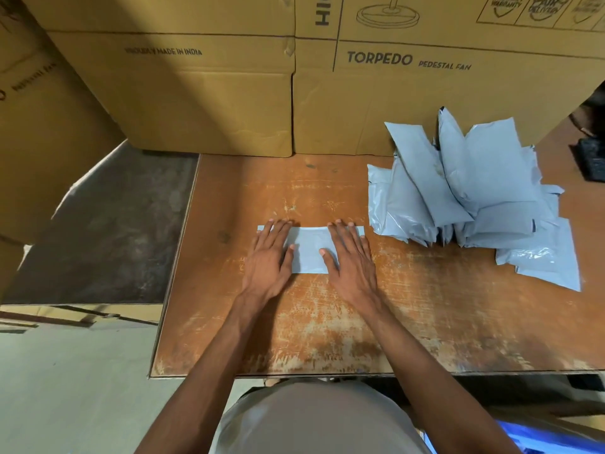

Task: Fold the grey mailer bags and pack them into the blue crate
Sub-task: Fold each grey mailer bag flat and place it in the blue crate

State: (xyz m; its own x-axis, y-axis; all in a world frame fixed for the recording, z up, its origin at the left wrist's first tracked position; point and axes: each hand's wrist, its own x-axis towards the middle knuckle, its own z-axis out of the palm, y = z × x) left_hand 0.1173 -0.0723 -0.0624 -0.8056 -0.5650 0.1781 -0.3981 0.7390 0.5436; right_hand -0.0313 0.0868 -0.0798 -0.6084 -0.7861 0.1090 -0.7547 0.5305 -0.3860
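Note:
A folded grey mailer bag (pixel 309 249) lies flat on the worn wooden table (pixel 327 322), a narrow strip running left to right. My left hand (pixel 270 253) presses on its left end with straight fingers. My right hand (pixel 352 257) presses flat on its right end the same way. A loose pile of grey mailer bags (pixel 468 198) sits to the right, some leaning against the cartons. A blue crate (pixel 543 437) shows only as a corner at the bottom right, below the table edge.
Large brown cardboard cartons (pixel 327 93) stand along the table's back edge and to the left. A black object (pixel 591 158) sits at the far right. The table's left edge drops to the floor (pixel 65 388).

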